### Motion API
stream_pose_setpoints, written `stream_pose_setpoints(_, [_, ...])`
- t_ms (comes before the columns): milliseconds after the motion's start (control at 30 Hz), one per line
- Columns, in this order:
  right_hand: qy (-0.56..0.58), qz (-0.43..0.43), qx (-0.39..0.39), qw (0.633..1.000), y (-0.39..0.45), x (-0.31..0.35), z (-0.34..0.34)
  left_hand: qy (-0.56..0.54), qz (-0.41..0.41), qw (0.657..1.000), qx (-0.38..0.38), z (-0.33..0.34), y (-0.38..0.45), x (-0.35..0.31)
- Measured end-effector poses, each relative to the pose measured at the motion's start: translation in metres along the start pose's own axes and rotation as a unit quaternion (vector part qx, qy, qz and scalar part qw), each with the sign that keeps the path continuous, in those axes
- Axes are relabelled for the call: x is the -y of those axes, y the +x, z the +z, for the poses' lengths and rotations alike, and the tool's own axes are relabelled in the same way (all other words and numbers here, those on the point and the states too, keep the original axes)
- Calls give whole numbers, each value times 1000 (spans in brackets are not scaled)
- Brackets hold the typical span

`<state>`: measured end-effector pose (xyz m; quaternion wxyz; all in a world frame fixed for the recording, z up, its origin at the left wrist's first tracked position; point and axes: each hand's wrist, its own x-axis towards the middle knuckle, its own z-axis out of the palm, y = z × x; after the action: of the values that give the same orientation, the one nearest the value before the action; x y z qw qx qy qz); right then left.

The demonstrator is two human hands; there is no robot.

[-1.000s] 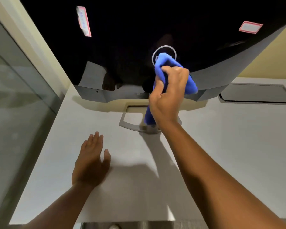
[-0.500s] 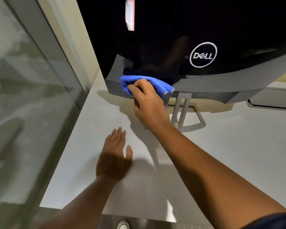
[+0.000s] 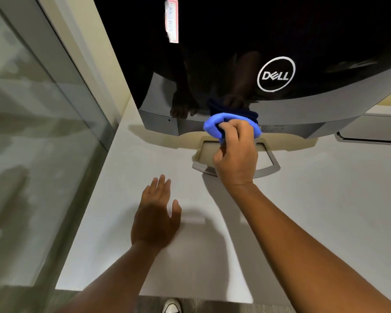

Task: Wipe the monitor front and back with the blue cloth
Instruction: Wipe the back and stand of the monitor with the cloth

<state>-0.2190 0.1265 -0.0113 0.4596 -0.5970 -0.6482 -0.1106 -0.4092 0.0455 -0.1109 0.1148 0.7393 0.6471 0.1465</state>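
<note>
A glossy black monitor with a round white logo fills the top of the view, its back facing me, on a grey stand. My right hand grips a bunched blue cloth and presses it against the monitor's grey lower edge, left of the logo. My left hand lies flat on the white table with fingers straight, in front of the monitor and apart from it.
A glass partition with a metal frame runs along the table's left side. A grey cable hatch is set in the table at the right, behind the monitor. A red-edged sticker is on the monitor. A shoe shows below the table's front edge.
My right hand moved the cloth from the logo down to the monitor's lower left corner, then rightward along the bottom edge. My left hand stayed flat on the table.
</note>
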Motion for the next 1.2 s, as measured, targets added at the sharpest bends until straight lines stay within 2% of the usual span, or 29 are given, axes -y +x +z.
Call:
stream_pose_setpoints(67, [75, 78, -26, 994, 0, 4, -10, 5, -6, 1000, 8, 0, 0, 0])
stream_pose_setpoints(167, [124, 214, -142, 959, 0, 3, -27, 11, -15, 1000, 17, -1, 1, -2])
stream_pose_setpoints(233, [129, 346, -193, 909, -2, -8, -32, 11, -13, 1000, 19, -1, 1, -2])
stream_pose_setpoints(300, [165, 491, -213, 829, -6, -18, -36, 12, -13, 1000, 22, -2, 0, -3])
stream_pose_setpoints(333, [176, 532, -222, 798, -9, -23, -38, 14, -15, 1000, 23, -3, 0, -4])
stream_pose_setpoints(367, [175, 545, -233, 786, -10, -27, -42, 16, -15, 999, 25, -4, 0, -5])
stream_pose_setpoints(433, [151, 522, -263, 797, -8, -31, -50, 19, -11, 999, 26, -5, 0, -6])
stream_pose_setpoints(533, [120, 448, -296, 835, -1, -31, -59, 22, -5, 999, 26, -4, 0, -5])
stream_pose_setpoints(600, [120, 409, -281, 860, 0, -28, -56, 26, -3, 999, 28, -4, 0, -4])
stream_pose_setpoints(667, [140, 385, -198, 890, -6, -24, -44, 33, -1, 999, 32, -4, 0, -4])
stream_pose_setpoints(733, [144, 350, -63, 923, -18, -21, -28, 40, -2, 999, 34, -4, 0, -5])
stream_pose_setpoints(800, [125, 304, 34, 944, -33, -24, -16, 42, -8, 998, 39, -4, 0, -6])
stream_pose_setpoints(967, [70, 251, 213, 942, -65, -48, -25, 40, -15, 998, 52, -3, 1, -5])
stream_pose_setpoints(1033, [52, 239, 259, 935, -75, -56, -32, 39, -18, 997, 56, -5, 0, -6])
stream_pose_setpoints(1100, [45, 275, 230, 933, -74, -59, -35, 37, -25, 997, 59, -4, 1, -6])
stream_pose_setpoints(1200, [48, 343, 93, 933, -61, -58, -37, 39, -26, 997, 57, -3, 1, -6])
